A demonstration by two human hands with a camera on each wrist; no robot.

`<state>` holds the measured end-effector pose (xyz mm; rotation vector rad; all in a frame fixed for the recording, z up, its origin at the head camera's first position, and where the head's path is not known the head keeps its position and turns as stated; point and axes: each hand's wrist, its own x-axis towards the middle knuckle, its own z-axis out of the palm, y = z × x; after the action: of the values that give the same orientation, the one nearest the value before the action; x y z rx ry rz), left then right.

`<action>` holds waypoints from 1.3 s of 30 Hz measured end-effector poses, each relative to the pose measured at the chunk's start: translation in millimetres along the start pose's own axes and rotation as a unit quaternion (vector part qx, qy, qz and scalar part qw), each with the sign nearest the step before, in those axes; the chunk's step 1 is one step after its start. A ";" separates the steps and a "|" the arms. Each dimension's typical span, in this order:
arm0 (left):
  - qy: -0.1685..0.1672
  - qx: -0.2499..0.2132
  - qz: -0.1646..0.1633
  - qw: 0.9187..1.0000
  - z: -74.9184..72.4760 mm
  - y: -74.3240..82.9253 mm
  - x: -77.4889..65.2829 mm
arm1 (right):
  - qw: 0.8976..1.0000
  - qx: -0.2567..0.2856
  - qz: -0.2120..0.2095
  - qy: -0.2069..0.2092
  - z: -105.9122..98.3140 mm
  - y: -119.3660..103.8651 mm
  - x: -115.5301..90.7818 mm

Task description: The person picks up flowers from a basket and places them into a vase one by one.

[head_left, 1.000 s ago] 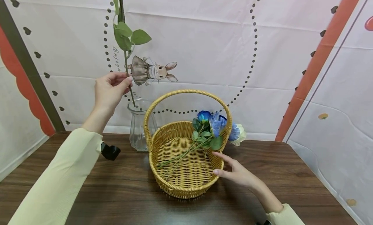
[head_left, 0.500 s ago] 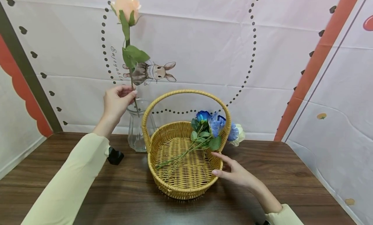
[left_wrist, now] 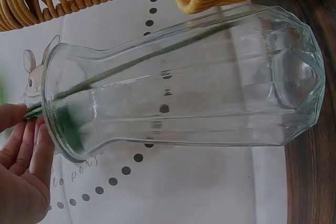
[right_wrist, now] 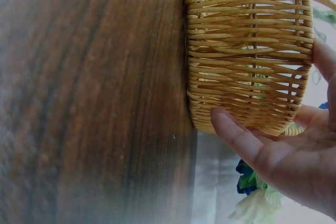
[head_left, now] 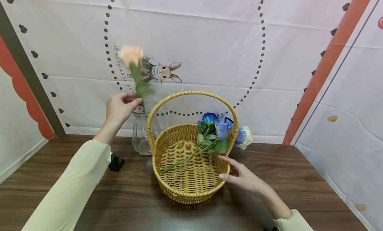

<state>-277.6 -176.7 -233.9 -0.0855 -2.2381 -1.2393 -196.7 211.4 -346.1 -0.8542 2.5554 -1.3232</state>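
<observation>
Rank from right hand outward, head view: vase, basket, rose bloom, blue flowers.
1. Basket: nearest, right hand at its right rim.
2. Blue flowers: beyond the hand, at the basket's far right.
3. Vase: behind the basket's left side.
4. Rose bloom: farthest, above the left hand.

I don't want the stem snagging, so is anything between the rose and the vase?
Nothing visible. The left hand pinches the rose by its stem just above the vase, and the lower stem already runs inside. The basket stands beside the vase, not over its mouth.
</observation>
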 end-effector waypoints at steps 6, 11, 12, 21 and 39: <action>-0.012 0.012 0.006 1.000 -4.2 -0.6 -5.3 | 1.000 0.000 0.002 -0.001 -0.2 0.1 -0.5; -0.008 0.008 0.009 1.000 -6.7 -0.9 -11.5 | 1.000 -0.001 0.006 0.000 -0.4 -0.4 -1.3; -0.007 0.005 0.009 1.000 -7.3 -0.7 -13.1 | 1.000 0.001 0.006 -0.001 -0.4 -0.6 -1.4; -0.035 -0.051 -0.004 0.998 -19.5 2.0 -30.5 | 1.000 0.007 0.001 -0.005 -0.5 -1.9 -0.3; -0.076 -0.182 0.014 0.980 -31.5 15.4 -68.1 | 1.000 0.008 0.000 0.000 -0.1 -0.9 0.8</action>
<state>-201.7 -178.5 -244.2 -0.3611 -2.0981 -1.6642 -197.0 210.6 -345.3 -0.8517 2.5410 -1.3421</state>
